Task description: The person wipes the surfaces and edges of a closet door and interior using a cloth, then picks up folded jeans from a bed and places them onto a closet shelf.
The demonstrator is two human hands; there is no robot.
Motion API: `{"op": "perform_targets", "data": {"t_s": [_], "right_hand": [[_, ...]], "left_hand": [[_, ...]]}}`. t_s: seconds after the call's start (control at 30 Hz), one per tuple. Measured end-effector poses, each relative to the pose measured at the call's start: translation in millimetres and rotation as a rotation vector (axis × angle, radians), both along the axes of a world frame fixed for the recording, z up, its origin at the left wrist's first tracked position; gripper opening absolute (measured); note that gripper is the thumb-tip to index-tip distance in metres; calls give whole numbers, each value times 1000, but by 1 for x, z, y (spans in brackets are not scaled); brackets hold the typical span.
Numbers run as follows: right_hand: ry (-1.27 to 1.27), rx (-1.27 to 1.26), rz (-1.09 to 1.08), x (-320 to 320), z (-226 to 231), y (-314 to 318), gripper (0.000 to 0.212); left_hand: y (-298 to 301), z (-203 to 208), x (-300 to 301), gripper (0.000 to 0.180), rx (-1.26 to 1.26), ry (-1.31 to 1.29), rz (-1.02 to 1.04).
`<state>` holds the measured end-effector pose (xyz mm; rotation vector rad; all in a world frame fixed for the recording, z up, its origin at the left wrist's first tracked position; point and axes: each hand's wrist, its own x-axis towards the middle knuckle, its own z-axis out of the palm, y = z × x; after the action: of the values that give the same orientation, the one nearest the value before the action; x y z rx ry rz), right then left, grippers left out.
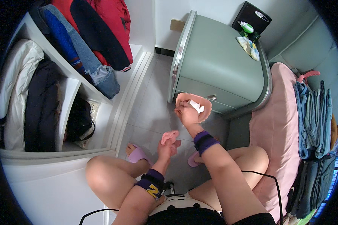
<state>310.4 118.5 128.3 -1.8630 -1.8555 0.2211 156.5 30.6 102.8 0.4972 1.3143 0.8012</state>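
Observation:
My left hand (165, 148) is closed round a bunched pink cloth (170, 137), which sticks out above and beside its fingers. Ahead and to the right, my right hand (186, 113) is over a pink scalloped bin (205, 114), at its left side. The right fingers are curled together; whatever they hold, if anything, is hidden. Against the bin's inside, just right of that hand, lies a white crumpled tissue (196, 106). Purple and black bands circle both wrists.
A green bedside cabinet (221, 56) stands behind the bin. At left is an open white wardrobe (69, 95) with hanging clothes. On the right, folded jeans (313, 120) rest beside a pink cushioned bed edge (272, 131). My knees flank my arms; black cables run near both forearms.

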Motion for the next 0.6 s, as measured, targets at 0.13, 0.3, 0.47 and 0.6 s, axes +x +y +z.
{"op": "perform_targets", "data": {"t_s": [0.13,0.3,0.47,0.6], "right_hand": [[645,-157,-352,19,21,-1,10],[33,-148,-412,46,22,-13,17],[-21,-245,-493,72,-1,-25,20],[-72,-31,-481,73,3,-32,19]], "left_hand": [[5,-30,14,31,-3,-239,31],[-3,-85,31,31,124,-182,8],[-14,-46,36,32,59,-284,-72],[-21,-20,16,32,-26,-369,-138]]}}
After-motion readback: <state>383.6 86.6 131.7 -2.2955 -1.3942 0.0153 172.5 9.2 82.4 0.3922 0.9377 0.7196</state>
